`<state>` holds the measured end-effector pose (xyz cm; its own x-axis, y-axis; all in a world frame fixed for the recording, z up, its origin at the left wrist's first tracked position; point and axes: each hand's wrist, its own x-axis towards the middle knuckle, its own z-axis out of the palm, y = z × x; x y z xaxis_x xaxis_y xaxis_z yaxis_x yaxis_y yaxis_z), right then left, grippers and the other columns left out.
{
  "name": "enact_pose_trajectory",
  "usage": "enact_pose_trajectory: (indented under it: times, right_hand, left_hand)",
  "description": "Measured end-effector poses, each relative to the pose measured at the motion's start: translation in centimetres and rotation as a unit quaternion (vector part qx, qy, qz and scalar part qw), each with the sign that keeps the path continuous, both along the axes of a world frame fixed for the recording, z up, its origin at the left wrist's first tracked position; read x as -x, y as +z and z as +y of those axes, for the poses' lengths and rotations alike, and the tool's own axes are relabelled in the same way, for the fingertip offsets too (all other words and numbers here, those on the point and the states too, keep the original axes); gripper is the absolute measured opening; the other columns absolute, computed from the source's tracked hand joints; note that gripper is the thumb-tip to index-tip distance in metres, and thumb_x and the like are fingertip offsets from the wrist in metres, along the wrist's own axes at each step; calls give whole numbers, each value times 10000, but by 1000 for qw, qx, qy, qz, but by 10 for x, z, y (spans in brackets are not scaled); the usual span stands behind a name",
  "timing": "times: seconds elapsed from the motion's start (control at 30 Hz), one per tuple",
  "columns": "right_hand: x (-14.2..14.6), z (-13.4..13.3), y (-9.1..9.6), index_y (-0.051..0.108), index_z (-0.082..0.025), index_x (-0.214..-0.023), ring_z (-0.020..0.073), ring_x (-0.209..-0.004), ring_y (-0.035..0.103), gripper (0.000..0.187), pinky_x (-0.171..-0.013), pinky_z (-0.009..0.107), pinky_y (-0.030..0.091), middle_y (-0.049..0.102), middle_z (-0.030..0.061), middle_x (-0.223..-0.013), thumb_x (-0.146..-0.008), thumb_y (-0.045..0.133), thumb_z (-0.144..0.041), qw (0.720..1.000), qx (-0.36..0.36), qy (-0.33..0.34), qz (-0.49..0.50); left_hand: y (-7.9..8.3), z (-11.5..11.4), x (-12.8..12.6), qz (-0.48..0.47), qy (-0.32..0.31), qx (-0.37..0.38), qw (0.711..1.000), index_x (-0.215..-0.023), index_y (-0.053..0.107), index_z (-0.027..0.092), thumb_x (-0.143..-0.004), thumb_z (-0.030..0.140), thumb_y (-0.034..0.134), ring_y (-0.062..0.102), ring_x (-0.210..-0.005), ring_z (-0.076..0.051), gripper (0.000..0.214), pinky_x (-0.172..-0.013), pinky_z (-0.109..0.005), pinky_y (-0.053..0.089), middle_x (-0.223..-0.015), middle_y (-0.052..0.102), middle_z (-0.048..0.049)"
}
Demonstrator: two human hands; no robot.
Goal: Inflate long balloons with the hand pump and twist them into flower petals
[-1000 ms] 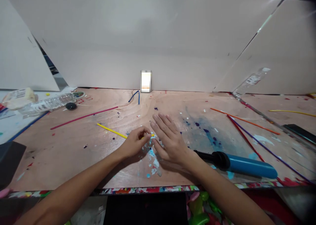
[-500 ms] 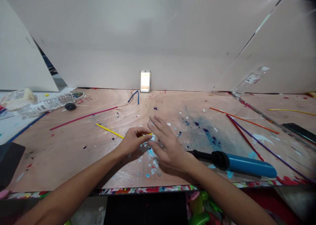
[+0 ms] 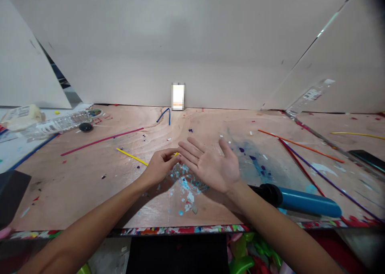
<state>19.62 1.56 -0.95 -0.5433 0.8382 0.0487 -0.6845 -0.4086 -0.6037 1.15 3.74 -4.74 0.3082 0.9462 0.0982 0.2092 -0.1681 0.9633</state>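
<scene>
A thin yellow uninflated modelling balloon [image 3: 131,156] runs from the left over the table into my left hand [image 3: 161,165]. My left thumb and fingers pinch it near one end, and a short yellow tip pokes out past them. My right hand [image 3: 212,167] is turned palm up beside it, fingers stretched and thumb spread, with nothing in the palm. Its fingertips lie close to the pinched end; whether they touch it I cannot tell. Just right of my right wrist lies a blue balloon pump [image 3: 309,201] with a black nozzle end, partly hidden by my forearm.
A pink balloon [image 3: 102,141] and a bent blue balloon [image 3: 163,115] lie farther back. Orange [image 3: 300,145], red [image 3: 300,165] and purple [image 3: 325,175] balloons lie at right. A phone [image 3: 178,96] leans on the white panel. Plastic bottles [image 3: 64,122] stand or lie at both sides.
My right hand has rolled from palm down to palm up, its thumb now pointing away to the right. My left hand keeps its pinch on the yellow balloon, slightly farther back.
</scene>
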Motion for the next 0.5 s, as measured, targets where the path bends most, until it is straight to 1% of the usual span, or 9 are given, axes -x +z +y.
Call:
enact_pose_trajectory:
  times: [0.07, 0.1, 0.17, 0.23, 0.33, 0.4, 0.5]
  right_hand:
    - [0, 0, 0, 467, -149, -1259, 235, -1299, 424, 704, -1138, 451, 234, 460, 135, -1399, -842, 267, -680, 1000, -2, 4, -14]
    - [1, 0, 0, 465, -154, -1258, 235, -1305, 416, 712, -1136, 450, 236, 448, 133, -1409, -835, 266, -691, 1000, -5, 3, -23]
    - [1, 0, 0, 468, -170, -1253, 241, -1314, 401, 726, -1129, 457, 247, 431, 125, -1423, -819, 266, -715, 999, -13, 1, -41]
    - [1, 0, 1, 461, -191, -1257, 249, -1320, 390, 741, -1118, 474, 257, 421, 118, -1430, -803, 254, -739, 999, -18, 2, -47]
    - [1, -1, 2, 406, -246, -1298, 262, -1310, 402, 776, -1096, 520, 261, 429, 105, -1424, -770, 226, -785, 999, -7, 21, -33]
    - [-1, -3, 2, 378, -275, -1310, 269, -1292, 424, 789, -1081, 542, 266, 440, 102, -1414, -746, 235, -808, 999, 2, 41, -28]
    - [-3, -6, 2, 371, -270, -1309, 268, -1283, 432, 788, -1078, 541, 267, 427, 107, -1421, -736, 280, -803, 998, 11, 62, -28]
  left_hand:
    - [0, 1, 0, -15, 1, 6, 1000, -1113, 630, 158, -829, 408, 568, 461, -559, -98, 383, -534, -227, 346, -661, 588, 7]
    - [-1, 1, 0, -20, 3, 7, 1000, -1117, 622, 156, -831, 406, 566, 461, -563, -99, 384, -538, -228, 348, -663, 582, 8]
    - [-2, 3, 1, -21, 7, 8, 1000, -1050, 631, 151, -846, 413, 540, 453, -562, -100, 345, -537, -231, 348, -660, 565, 7]
    - [-3, 3, 1, -16, 13, 5, 1000, -941, 635, 148, -872, 426, 493, 454, -569, -101, 320, -537, -232, 349, -671, 559, 0]
    - [-4, 3, 1, -5, 14, -7, 1000, -848, 626, 147, -890, 420, 458, 498, -635, -112, 323, -565, -230, 374, -741, 594, -23]
    - [-4, 3, 2, -3, 10, -4, 1000, -872, 638, 148, -887, 407, 465, 536, -693, -129, 312, -591, -233, 398, -792, 628, -37]
    - [-4, 3, 2, -15, 7, 7, 1000, -959, 654, 161, -876, 385, 492, 578, -759, -151, 289, -628, -243, 429, -841, 662, -47]
